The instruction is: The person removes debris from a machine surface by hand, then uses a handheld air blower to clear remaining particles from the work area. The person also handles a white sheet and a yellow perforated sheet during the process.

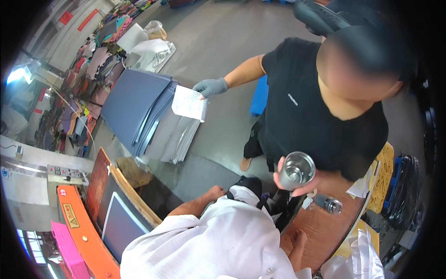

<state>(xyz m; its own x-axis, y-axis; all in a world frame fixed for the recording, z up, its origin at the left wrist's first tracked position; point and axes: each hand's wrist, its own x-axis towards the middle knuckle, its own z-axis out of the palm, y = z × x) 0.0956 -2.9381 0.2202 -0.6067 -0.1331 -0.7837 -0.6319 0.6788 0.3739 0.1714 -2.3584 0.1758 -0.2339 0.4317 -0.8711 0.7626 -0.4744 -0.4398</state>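
Note:
My left hand lies by my left knee, beside the dark cloth at the front of my white shirt. Its fingers look curled in, and nothing shows in them. On the brown wooden tabletop rests my right hand, small in view; how its fingers are set is hard to make out. A person in a black T-shirt stands facing me. That person's grey-gloved hand holds a white paper sheet; the other, bare hand grips a steel cup. A grey bottle lies on the tabletop.
Blue-grey sheets are stacked at the left beyond me. An orange machine beam and a dark panel stand to my left. Crumpled silvery plastic lies at lower right, near a yellow bundle. Scrap heaps line the far left.

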